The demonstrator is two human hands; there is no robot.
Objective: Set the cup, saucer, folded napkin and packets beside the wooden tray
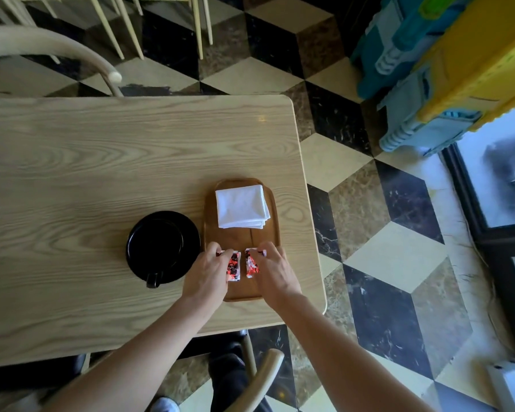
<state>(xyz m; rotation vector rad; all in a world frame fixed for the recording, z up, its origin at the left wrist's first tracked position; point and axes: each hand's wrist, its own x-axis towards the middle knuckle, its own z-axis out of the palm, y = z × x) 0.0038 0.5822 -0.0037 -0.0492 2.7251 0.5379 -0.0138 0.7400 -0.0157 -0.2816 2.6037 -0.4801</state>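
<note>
Pale wood-grain worktop [101, 162] with rounded corners. Near the right edge, toward the near side: a wooden tray [211, 233], long axis running from far to near, lying flat on the worktop. Just beside its left side: a black saucer [191, 251], also directly on the worktop, carrying a black cup [155, 245] with the handle toward the near edge.

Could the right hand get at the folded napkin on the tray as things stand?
Probably yes: the folded napkin lies uncovered on the wooden tray, just beyond the right hand, but that hand's fingers are on a packet.
</note>
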